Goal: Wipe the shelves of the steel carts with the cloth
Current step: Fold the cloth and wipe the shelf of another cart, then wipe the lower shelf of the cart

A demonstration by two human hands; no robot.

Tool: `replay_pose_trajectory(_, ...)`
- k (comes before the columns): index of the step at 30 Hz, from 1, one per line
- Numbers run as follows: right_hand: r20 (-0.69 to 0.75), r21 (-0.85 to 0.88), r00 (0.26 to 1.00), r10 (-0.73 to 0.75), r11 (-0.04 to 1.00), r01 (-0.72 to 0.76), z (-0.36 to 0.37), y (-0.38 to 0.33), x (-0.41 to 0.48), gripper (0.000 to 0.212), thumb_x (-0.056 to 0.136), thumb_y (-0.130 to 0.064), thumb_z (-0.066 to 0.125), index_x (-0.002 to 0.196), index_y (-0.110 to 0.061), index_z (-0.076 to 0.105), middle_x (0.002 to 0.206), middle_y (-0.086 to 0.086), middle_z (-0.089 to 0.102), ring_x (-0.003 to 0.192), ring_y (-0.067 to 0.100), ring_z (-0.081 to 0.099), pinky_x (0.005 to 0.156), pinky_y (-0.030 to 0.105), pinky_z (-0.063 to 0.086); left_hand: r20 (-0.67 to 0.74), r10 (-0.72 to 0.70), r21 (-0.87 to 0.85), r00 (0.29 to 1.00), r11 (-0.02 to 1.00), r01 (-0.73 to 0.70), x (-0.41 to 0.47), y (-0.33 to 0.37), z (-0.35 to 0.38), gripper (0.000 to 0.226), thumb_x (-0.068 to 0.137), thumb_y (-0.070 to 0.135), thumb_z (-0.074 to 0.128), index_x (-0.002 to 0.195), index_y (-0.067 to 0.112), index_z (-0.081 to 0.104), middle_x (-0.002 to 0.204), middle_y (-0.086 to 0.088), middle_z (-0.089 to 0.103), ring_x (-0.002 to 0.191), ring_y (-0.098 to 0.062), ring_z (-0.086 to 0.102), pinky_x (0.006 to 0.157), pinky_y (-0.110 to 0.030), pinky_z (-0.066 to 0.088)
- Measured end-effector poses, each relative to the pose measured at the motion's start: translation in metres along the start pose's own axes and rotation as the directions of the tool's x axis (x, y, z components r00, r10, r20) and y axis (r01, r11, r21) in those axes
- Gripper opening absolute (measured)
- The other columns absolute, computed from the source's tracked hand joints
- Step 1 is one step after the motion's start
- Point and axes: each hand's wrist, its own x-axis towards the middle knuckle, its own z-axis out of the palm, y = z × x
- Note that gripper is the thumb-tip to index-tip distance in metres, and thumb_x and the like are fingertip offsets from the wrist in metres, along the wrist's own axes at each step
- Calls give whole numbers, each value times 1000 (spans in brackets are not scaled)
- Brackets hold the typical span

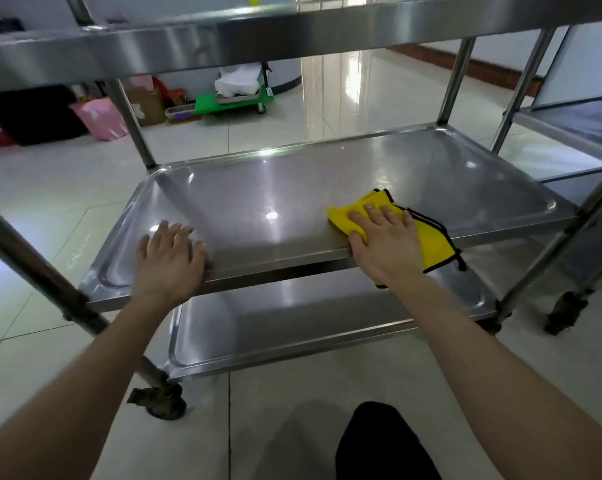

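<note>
The steel cart fills the view, and I look at its middle shelf [292, 188] from a low position. My right hand [386, 244] lies flat with straight fingers on a yellow cloth [431, 244] with black edging, pressing it onto the shelf's front right edge. Part of the cloth hangs over the shelf's front rim. My left hand [169, 258] rests with spread fingers on the front left part of the same shelf, holding nothing. Below is the bottom shelf [292, 317], and the top shelf [223, 39] runs across overhead.
A second steel cart [576, 129] stands close on the right. The cart's legs and castors [164, 400] stand on a glossy tiled floor. Behind are a pink basket [102, 119], cardboard boxes and a green trolley [230, 98]. My dark-clad knee [379, 445] is at the bottom.
</note>
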Motion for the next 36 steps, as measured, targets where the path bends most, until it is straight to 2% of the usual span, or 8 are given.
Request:
replay_pose_trajectory(6, 146, 69, 989, 13, 997, -24, -2, -66, 27, 65, 106, -52, 24, 168, -35, 33, 178, 6, 23, 163, 38, 20, 130, 65, 9, -60, -36, -33, 998, 999, 34, 1, 6, 5, 61, 110, 56, 20, 161, 25, 37, 172, -10, 33, 164, -27, 19, 133, -55, 13)
replay_pose_trajectory(15, 64, 105, 928, -368, 927, 360, 8, -207, -28, 70, 100, -61, 30, 163, -32, 42, 174, 7, 34, 160, 37, 28, 129, 61, 20, -158, -54, -331, 986, 944, -2, -17, 10, -7, 53, 109, 33, 32, 156, 17, 49, 161, -10, 51, 153, -31, 40, 127, -53, 28)
replay_pose_trajectory(19, -44, 172, 878, -477, 862, 477, 4, -191, -37, 77, 102, -68, 42, 168, -30, 30, 174, 1, 34, 163, 26, 25, 132, 58, 12, -181, 52, -440, 982, 889, -128, -23, 5, -17, 57, 95, 34, 32, 144, 27, 62, 149, -4, 62, 143, -27, 49, 122, -50, 32)
replay_pose_trajectory(22, -317, 234, 813, -488, 790, 566, 2, -160, -56, 72, 100, -60, 49, 162, -23, 43, 167, 2, 45, 162, 21, 27, 132, 64, 7, -200, 158, -398, 967, 889, -227, -28, 3, -21, 57, 92, 33, 43, 146, 34, 60, 145, 1, 66, 138, -26, 54, 119, -51, 37)
replay_pose_trajectory(24, -438, 122, 749, -498, 792, 598, 5, -127, -68, 79, 93, -57, 61, 161, -22, 44, 165, 5, 46, 163, 24, 27, 130, 67, 7, -157, 243, -382, 957, 879, -286, -27, 2, -22, 52, 94, 32, 53, 146, 38, 59, 142, 0, 67, 133, -27, 57, 114, -53, 44)
replay_pose_trajectory(29, -127, -290, 829, -544, 820, 494, 16, -94, -74, 124, 83, -69, 77, 173, -25, 5, 177, 15, 21, 166, 34, 11, 127, 72, 4, -66, 246, -418, 967, 873, -251, 7, -3, -19, 28, 105, 19, 65, 127, 35, 73, 130, -4, 72, 111, -21, 66, 92, -35, 52)
replay_pose_trajectory(33, -278, -119, 826, -490, 871, 477, 18, -110, -59, 87, 96, -33, 77, 167, -8, 32, 154, 20, 55, 147, 41, 49, 129, 66, 15, -135, 252, -345, 958, 895, -284, 18, 1, -18, 21, 110, 21, 60, 124, 22, 74, 124, -8, 72, 107, -22, 64, 91, -34, 47)
replay_pose_trajectory(36, -375, 11, 794, -478, 854, 520, 24, -114, -63, 56, 91, -10, 76, 143, 0, 59, 140, 22, 64, 136, 46, 57, 126, 62, 30, -231, 302, -193, 925, 918, -347, 7, 0, -22, 24, 111, 21, 56, 127, 14, 70, 129, -14, 66, 116, -28, 60, 103, -41, 46)
